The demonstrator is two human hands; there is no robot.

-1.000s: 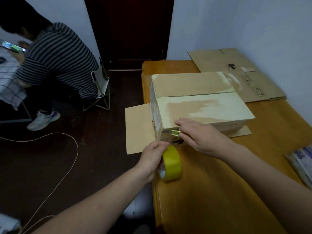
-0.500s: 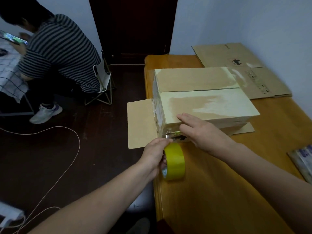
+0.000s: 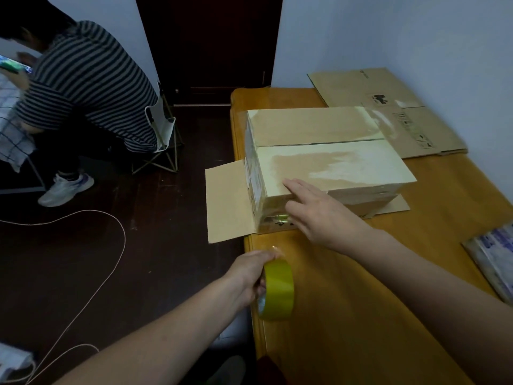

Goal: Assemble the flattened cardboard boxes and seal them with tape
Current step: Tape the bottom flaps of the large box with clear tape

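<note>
Left grip [image 3: 249,276] holds tape [image 3: 280,290] at table [image 3: 347,315] edge; right grip [image 3: 324,218] presses box [image 3: 333,162] edge.

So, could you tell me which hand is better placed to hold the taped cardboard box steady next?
Probably the right hand: its straight fingers lie on the near top edge of the tape-covered cardboard box, while the left hand grips the yellow tape roll short of it.

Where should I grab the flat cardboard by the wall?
Probably pinch the flat cardboard at its near edge, coming from the table's open side: it lies flat, the wall blocks behind it and the taped box crowds its left.
</note>
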